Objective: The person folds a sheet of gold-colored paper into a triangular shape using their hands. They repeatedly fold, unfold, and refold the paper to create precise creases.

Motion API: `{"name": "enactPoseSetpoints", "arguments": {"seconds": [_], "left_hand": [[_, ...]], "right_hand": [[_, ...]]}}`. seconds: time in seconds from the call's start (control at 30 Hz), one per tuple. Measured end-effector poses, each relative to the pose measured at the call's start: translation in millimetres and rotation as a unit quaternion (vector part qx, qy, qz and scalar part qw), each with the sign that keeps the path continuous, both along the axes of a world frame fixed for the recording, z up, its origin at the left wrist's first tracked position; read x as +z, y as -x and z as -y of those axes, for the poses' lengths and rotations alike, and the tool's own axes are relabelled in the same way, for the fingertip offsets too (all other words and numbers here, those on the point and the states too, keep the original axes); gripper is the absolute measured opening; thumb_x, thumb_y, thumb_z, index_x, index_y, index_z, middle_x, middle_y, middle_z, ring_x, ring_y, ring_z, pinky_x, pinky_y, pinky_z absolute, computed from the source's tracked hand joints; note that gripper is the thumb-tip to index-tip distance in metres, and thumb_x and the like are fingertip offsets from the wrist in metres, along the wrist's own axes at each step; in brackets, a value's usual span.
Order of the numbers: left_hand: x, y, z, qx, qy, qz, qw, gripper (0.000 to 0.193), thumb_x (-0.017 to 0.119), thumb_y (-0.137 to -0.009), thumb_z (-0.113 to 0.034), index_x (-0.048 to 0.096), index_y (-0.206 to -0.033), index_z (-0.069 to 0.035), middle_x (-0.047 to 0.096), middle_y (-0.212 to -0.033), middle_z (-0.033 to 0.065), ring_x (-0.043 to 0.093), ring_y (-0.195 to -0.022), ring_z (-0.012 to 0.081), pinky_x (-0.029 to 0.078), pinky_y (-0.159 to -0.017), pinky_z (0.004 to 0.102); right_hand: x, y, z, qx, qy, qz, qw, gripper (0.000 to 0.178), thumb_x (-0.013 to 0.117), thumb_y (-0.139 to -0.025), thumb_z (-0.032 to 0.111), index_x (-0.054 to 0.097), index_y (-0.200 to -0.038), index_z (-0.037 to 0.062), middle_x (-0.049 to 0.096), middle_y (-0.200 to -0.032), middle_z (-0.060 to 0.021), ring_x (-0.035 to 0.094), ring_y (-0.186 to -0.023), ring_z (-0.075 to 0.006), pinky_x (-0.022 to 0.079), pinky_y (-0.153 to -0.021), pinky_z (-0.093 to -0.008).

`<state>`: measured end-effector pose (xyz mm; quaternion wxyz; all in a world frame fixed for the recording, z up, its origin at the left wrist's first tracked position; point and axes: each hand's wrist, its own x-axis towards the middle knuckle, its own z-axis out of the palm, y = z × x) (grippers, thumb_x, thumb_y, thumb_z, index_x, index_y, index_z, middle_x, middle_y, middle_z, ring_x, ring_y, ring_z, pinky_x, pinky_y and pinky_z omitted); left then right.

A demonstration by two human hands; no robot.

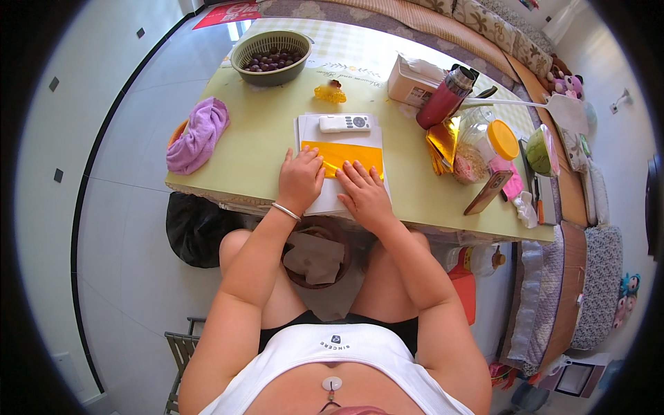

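A shiny gold foil sheet [356, 151] lies on a stack of white paper [330, 202] near the table's front edge. My left hand [301, 178] rests on the sheet's left part, palm down with fingers stretched out. My right hand [365, 196] lies flat on the sheet's lower edge, its fingers slightly spread. A bright crease line runs between my fingertips. Just beyond the sheet, a white remote control [344, 123] sits on the same paper. Farther back is a small yellow folded piece [330, 93] with a dark reddish top.
Grapes fill a green-grey colander [243, 75] at the back left, with a purple cloth [200, 138] nearer. On the right stand a red thermos [446, 97], a tissue box [408, 84], gold foil sheets [444, 144], a yellow-lidded jar [477, 138] and a propped phone [488, 192].
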<state>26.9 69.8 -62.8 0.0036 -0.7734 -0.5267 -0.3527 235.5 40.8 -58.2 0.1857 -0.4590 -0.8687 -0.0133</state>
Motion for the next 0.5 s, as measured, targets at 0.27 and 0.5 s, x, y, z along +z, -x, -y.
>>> {"name": "enactPoseSetpoints", "arguments": {"seconds": [0.27, 0.5], "left_hand": [[1.1, -0.2, -0.9, -0.01, 0.002, -0.007, 1.0, 0.024, 0.068, -0.087, -0.016, 0.071, -0.107, -0.003, 0.068, -0.125, 0.013, 0.06, -0.125, 0.0317, 0.036, -0.114, 0.0561], [7.4, -3.8, 1.8, -0.1, -0.035, -0.051, 0.993, 0.04, 0.066, -0.091, -0.024, 0.066, -0.123, 0.0, 0.063, -0.134, 0.0181, 0.055, -0.132, 0.0323, 0.035, -0.116, 0.051]], "right_hand": [[0.5, 1.8, 3.3, -0.002, -0.019, -0.014, 1.0, 0.049, 0.057, -0.099, 0.036, 0.056, -0.142, 0.0123, 0.053, -0.149, -0.0131, 0.046, -0.14, -0.0323, 0.029, -0.118, -0.0533], [4.5, 2.8, 3.0, 0.004, -0.013, -0.019, 1.0, 0.047, 0.056, -0.099, 0.035, 0.058, -0.14, 0.0122, 0.053, -0.148, -0.0135, 0.046, -0.14, -0.0339, 0.03, -0.117, -0.0549]]}}
